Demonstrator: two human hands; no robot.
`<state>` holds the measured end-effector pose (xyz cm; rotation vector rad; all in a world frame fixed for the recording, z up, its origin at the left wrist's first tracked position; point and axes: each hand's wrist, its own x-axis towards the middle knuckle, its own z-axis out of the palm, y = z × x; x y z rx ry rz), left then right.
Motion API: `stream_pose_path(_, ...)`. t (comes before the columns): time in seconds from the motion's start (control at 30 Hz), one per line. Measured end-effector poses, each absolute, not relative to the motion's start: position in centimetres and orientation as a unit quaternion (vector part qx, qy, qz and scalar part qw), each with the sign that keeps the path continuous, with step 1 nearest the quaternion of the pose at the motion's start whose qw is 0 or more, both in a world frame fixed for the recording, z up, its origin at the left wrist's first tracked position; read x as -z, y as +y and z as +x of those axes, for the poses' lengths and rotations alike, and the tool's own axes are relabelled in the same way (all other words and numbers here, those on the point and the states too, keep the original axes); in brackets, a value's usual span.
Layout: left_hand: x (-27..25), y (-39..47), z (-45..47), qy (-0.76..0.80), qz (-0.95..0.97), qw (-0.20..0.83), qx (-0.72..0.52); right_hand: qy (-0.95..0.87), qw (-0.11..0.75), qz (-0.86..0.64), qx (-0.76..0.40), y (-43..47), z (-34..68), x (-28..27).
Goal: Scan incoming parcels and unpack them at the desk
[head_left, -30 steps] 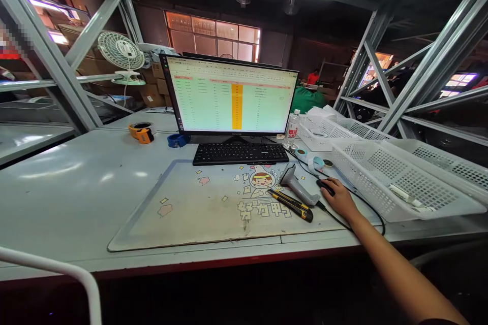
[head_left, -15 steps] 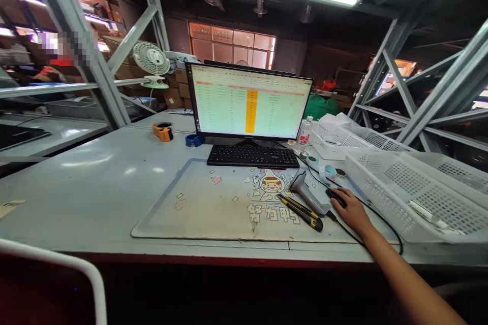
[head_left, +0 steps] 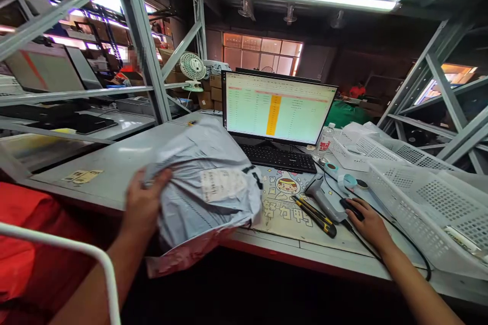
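A grey plastic mailing bag (head_left: 190,157) with a white label (head_left: 221,184) hangs over the desk's front edge and the left part of the desk mat (head_left: 274,221). My left hand (head_left: 143,203) grips the bag's left side, thumb on top and the other fingers partly hidden. On the right, my right hand (head_left: 368,223) rests over a black computer mouse (head_left: 351,208). Beside the mouse lies a grey handheld barcode scanner (head_left: 326,199) with its cable, and a black-and-yellow utility knife (head_left: 316,217) next to that.
A monitor (head_left: 278,106) showing a spreadsheet stands behind a black keyboard (head_left: 276,157). White plastic baskets (head_left: 404,183) line the right side, near a bottle (head_left: 326,138) and tape rolls (head_left: 347,181). A white rail (head_left: 76,244) and red fabric (head_left: 23,244) are at lower left.
My left hand has come into view holding the mailing bag, which now covers part of the mat. The view has turned left. My right hand stays on the mouse.
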<state>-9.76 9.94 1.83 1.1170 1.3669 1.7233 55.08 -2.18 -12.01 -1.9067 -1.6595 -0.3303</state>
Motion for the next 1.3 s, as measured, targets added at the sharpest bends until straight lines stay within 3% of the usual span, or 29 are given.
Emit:
stream_pose_path(0.1, 1.8, 12.6, -6.7, 0.541, 0.438, 0.438, -0.569, -0.626, 0.289, -0.714, 0.12, -2.1, 55.2, 12.3)
stream_pose_path(0.3, 4.8, 15.5, -4.3, 0.552, 0.562, 0.38, -0.485, -0.618, 0.319, -0.707, 0.127, -2.4, 54.2, 10.9)
stream_pose_path(0.37, 2.9, 14.6, -4.5, 0.545, 0.584, 0.329, -0.505, -0.613, 0.339, -0.699, 0.144, -2.5, 53.2, 9.4)
stream_pose_path(0.47, -0.9, 12.3, -4.4, 0.49, 0.62, 0.175, -0.587, -0.615, 0.359, -0.686, 0.147, -2.1, 51.0, 7.1)
stream_pose_path(0.57, -3.0, 10.1, -3.2, 0.375, 0.69, 0.028, -0.619, -0.614, 0.34, -0.708, 0.074, -0.8, 48.3, 5.5)
stream_pose_path(0.63, -2.9, 9.5, -2.2, 0.327, 0.73, -0.006, -0.6, -0.606, 0.301, -0.736, 0.021, 0.2, 46.3, 5.0)
stream_pose_path(0.73, -1.7, 10.6, -1.3, 0.347, 0.718, 0.052, -0.601, -0.582, 0.203, -0.787, -0.011, 1.7, 43.6, 4.4)
stream_pose_path(0.83, -0.6, 13.8, -1.8, 0.41, 0.674, 0.181, -0.588, -0.568, 0.094, -0.818, -0.007, 2.8, 41.4, 3.9)
stream_pose_path(0.9, -0.2, 16.0, -2.6, 0.47, 0.672, 0.263, -0.508, -0.564, 0.051, -0.824, -0.005, 3.3, 40.3, 3.5)
stream_pose_path(0.97, 0.0, 17.3, -3.2, 0.528, 0.689, 0.28, -0.409, -0.552, 0.033, -0.833, -0.011, 3.9, 39.7, 3.1)
stream_pose_path(1.13, -0.1, 14.9, -1.7, 0.506, 0.797, 0.118, -0.308, -0.516, 0.063, -0.852, -0.062, 5.1, 39.6, 1.0)
stream_pose_path(1.3, 2.4, 10.9, 1.5, 0.374, 0.906, 0.119, -0.159, -0.569, 0.199, -0.762, -0.237, 3.1, 38.3, -5.0)
